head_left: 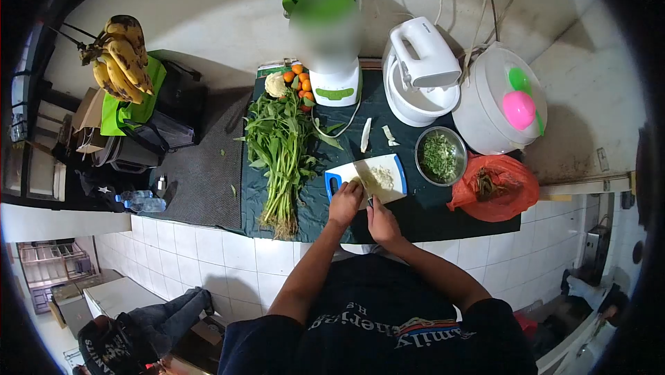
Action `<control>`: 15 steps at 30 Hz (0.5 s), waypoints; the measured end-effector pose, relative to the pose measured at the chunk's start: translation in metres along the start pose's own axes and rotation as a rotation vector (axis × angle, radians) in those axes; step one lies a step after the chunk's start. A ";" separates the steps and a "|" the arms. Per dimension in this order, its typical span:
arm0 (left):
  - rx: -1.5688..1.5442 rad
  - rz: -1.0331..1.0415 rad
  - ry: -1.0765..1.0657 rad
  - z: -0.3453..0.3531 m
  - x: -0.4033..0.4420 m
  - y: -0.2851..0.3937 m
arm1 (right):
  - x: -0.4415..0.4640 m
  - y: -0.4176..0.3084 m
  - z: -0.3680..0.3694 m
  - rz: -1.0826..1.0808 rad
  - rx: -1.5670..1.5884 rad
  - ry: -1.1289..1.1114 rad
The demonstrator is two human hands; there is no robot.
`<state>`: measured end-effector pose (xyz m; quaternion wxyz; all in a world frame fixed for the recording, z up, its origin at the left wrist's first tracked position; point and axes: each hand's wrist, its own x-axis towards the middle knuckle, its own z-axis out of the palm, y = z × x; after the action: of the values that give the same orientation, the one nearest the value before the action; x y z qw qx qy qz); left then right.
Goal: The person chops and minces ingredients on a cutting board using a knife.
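My right hand [382, 222] is wrapped round the handle of a knife [370, 200], its blade over the white cutting board with blue ends [396, 193]. Beside it, my left hand [346, 203] rests on the board with bent fingers at a pale piece of food; the fingers hide most of that piece. Finely chopped pale bits [380, 178] lie on the board, right of the blade. To the right of the board stands a metal bowl [420, 167] of chopped green leaves [439, 157]. White strips [366, 135] lie behind the board.
Rooted leafy greens [280, 160] lie left, with tomatoes [305, 85] and cauliflower [275, 84] behind. A blender [336, 84], stand mixer [424, 56], rice cooker [485, 108] and red plastic bag [516, 191] line the back and right. Bananas [123, 60] hang left; another person [131, 340] is lower left.
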<state>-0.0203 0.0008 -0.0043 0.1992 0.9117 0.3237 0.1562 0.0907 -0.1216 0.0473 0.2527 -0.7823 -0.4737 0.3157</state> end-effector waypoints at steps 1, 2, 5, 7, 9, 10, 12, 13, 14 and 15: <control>0.003 0.001 0.001 0.000 0.001 0.000 | 0.000 -0.001 0.002 -0.001 -0.028 0.016; -0.027 -0.010 -0.008 -0.001 0.000 0.000 | 0.001 -0.002 0.003 -0.002 -0.056 0.029; -0.047 -0.013 -0.012 0.000 -0.001 -0.002 | 0.000 -0.005 -0.004 0.020 -0.036 0.000; -0.037 -0.003 -0.007 -0.002 -0.001 0.000 | -0.003 -0.005 -0.008 0.027 -0.042 -0.021; -0.017 0.014 0.010 -0.003 -0.002 0.000 | -0.004 -0.004 -0.010 0.032 -0.048 -0.042; -0.016 0.014 0.011 -0.003 -0.001 0.000 | -0.005 -0.002 -0.009 0.006 -0.042 -0.021; -0.018 0.008 -0.022 -0.003 -0.001 0.000 | -0.009 0.000 -0.008 -0.021 -0.035 -0.001; -0.018 0.007 -0.021 -0.004 -0.001 0.000 | -0.011 0.000 -0.009 -0.020 -0.023 0.017; -0.008 0.006 -0.024 -0.004 -0.001 0.001 | -0.012 0.000 -0.009 -0.020 -0.010 0.035; 0.001 0.005 -0.027 -0.004 -0.001 0.001 | -0.012 0.000 -0.010 -0.019 -0.009 0.034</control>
<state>-0.0221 0.0002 -0.0007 0.2027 0.9146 0.3189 0.1440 0.0936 -0.1330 0.0570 0.2600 -0.7841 -0.4784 0.2977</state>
